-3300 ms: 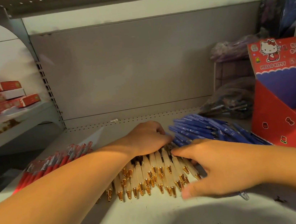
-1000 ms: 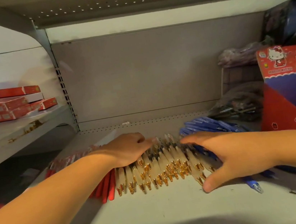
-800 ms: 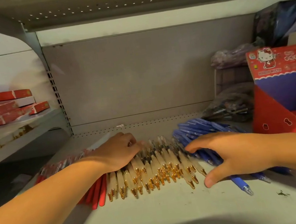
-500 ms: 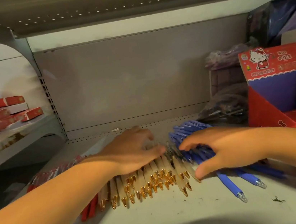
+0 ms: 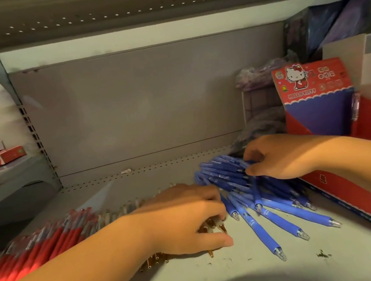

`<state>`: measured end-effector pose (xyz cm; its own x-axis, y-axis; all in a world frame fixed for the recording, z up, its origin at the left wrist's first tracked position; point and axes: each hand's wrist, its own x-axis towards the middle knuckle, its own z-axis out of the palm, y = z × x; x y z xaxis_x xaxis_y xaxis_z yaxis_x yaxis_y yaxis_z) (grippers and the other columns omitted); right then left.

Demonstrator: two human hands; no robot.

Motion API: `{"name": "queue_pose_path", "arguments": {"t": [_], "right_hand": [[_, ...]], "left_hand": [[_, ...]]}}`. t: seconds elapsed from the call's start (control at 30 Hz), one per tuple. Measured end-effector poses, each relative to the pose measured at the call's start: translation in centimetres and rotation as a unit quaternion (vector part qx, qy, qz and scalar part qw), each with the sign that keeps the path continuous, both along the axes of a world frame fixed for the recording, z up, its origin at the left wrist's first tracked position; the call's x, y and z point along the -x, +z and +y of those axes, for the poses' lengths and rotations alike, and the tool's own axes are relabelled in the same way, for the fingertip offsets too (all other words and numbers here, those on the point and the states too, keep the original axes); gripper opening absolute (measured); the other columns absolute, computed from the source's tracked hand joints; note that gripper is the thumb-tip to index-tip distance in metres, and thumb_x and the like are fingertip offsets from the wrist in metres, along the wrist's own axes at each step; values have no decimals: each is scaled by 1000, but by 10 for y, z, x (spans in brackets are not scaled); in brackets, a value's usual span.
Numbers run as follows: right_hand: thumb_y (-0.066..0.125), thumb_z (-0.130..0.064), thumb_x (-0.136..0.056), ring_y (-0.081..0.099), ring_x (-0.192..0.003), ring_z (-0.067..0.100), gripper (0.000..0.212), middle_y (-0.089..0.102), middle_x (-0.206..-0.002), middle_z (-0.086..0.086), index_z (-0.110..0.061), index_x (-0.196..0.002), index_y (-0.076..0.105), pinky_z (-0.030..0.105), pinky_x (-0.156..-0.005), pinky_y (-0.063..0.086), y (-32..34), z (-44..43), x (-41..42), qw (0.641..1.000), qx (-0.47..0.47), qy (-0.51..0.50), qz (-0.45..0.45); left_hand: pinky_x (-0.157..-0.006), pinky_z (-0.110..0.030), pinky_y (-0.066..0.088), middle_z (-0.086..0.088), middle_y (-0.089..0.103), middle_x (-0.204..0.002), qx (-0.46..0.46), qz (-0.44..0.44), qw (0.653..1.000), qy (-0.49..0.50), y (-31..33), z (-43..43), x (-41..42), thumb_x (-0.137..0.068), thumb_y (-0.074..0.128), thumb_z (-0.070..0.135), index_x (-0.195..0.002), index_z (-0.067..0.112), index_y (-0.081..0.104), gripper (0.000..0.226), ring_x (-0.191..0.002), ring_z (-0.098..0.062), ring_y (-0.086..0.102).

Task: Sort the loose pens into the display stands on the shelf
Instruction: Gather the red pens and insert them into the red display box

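Under the left hand (image 5: 185,220), the gold-tipped pens (image 5: 211,227) lie with their long axes running front to back, tips toward us. Its fingers (image 5: 214,207) curl down over the pens' right edge and the thumb closes in from the near side, so a cluster is gripped between them. Just right of those fingers, the blue pens (image 5: 266,209) fan out on the shelf (image 5: 198,280), tips pointing toward us and rightward. Their barrels converge at the far end, where the right hand (image 5: 283,155) pinches several between curled fingers (image 5: 250,155) and thumb.

Left of the left fingers, red pens (image 5: 45,248) lie in a slanted row. Right of the right fingers stands a red display stand (image 5: 316,99), close beside the blue heap, and behind them sits a dark plastic bag (image 5: 262,125).

Compared with half a second ago, the right hand has moved from the seam between the two heaps back to the blue pens' far ends. The left hand has slid right, covering most of the gold-tipped pens, and the blue fan spreads wider.
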<state>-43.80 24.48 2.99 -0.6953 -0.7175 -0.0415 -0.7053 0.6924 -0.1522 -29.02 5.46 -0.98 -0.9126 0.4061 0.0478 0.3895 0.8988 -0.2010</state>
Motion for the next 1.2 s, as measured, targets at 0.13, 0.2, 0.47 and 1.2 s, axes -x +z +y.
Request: {"name": "queue_pose_path", "arguments": {"t": [0.13,0.2,0.47,1.2], "right_hand": [[54,-58,-89,63,-99,21,50,64,-114,8,-18,-118,59,36,-87,50,-5,-16,13,999,-37,-29,-6],[55,-59,-88,64,-90,19,53,66,-108,9,-14,-116,61,33,-78,50,-7,-29,19,999,-42,-34,-3],[64,-55,-85,46,-54,16,44,47,-56,-3,-20,-63,52,27,-54,36,-14,-89,24,1000,-3,15,12],[62,-30,-80,62,-51,13,30,70,-65,1,-10,-102,66,21,-48,46,-4,-33,-71,975,-215,56,-20]], "left_hand": [[-97,-30,47,17,42,-129,-81,-86,993,0,3,-7,-5,-76,63,74,-130,33,47,71,-114,-6,47],[-103,-29,43,19,38,-136,-97,-104,990,8,4,-9,-9,-77,64,72,-137,33,44,73,-120,-4,43],[-100,-35,44,15,42,-134,-72,-91,992,40,2,-6,-15,-90,50,66,-137,31,46,58,-117,-9,45],[-88,-39,45,10,49,-111,-52,-49,997,39,-6,-9,-14,-94,44,58,-112,32,44,31,-98,-16,46]]}}
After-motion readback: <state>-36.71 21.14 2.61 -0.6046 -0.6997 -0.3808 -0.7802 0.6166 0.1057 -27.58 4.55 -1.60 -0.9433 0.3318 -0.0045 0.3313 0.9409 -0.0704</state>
